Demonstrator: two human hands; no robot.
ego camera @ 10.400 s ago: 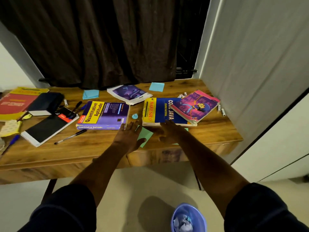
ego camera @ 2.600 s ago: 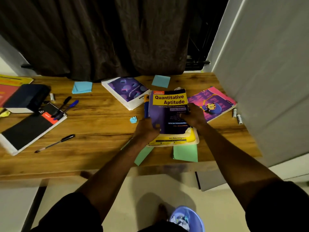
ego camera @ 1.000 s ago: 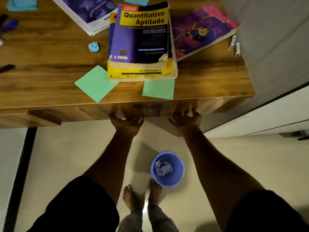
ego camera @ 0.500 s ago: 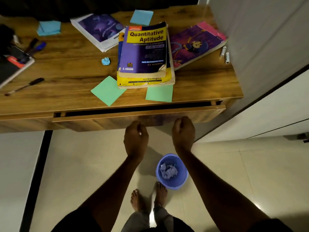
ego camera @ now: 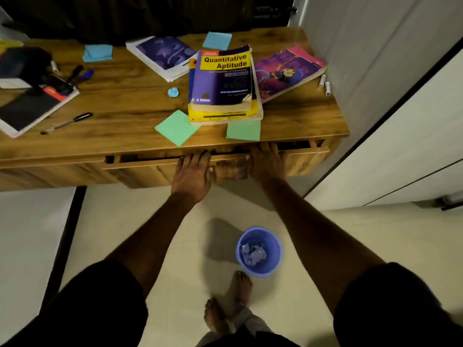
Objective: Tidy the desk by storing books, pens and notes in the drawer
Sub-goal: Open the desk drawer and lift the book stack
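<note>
The wooden drawer [ego camera: 140,164] under the desk top stands a narrow crack open. My left hand [ego camera: 191,171] and my right hand [ego camera: 266,160] both lie on the drawer front, fingers hooked over its top edge into the gap. Above them, near the desk's front edge, the Quantitative Aptitude book [ego camera: 224,78] is stacked on a yellow book [ego camera: 225,116]. Two green notes [ego camera: 176,127] [ego camera: 243,130] lie beside that stack. A black pen [ego camera: 67,122] lies to the left.
A purple book [ego camera: 162,55], a pink comic book [ego camera: 285,71], blue notes [ego camera: 97,52] [ego camera: 217,40], more pens [ego camera: 80,73], a notebook [ego camera: 32,108] and two white caps [ego camera: 324,83] lie on the desk [ego camera: 112,144]. A blue waste bin [ego camera: 259,251] stands by my bare feet. A white wall closes the right.
Half a second ago both hands hung below the drawer front as fists; now they have risen and grip its top edge. The drawer stays a crack open.
</note>
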